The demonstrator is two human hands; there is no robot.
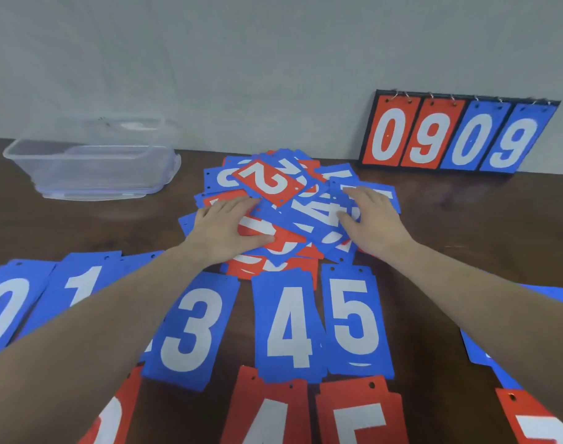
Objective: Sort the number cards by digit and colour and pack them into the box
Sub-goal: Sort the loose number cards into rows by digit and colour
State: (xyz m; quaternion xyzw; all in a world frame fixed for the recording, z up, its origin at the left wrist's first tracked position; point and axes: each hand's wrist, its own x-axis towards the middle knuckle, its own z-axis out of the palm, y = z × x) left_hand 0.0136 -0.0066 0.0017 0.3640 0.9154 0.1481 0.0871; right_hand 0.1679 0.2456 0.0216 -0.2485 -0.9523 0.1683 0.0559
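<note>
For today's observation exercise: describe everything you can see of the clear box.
The clear box is see-through plastic, rectangular with rounded corners, open-topped and looks empty. It stands upright on the brown table at far left, near the wall. A clear lid seems to lie under it. Neither hand nor any card touches it.

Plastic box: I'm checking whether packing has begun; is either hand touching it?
Apart: the head view shows bare table between the plastic box and the left hand.

A dark wooden table [434, 219] carries a clear plastic box [91, 168] far left, a jumbled card pile [283, 213] mid-far, a scoreboard [456, 136] reading 0909 far right, and near rows of blue cards [289, 325] and red cards [360, 411].
</note>
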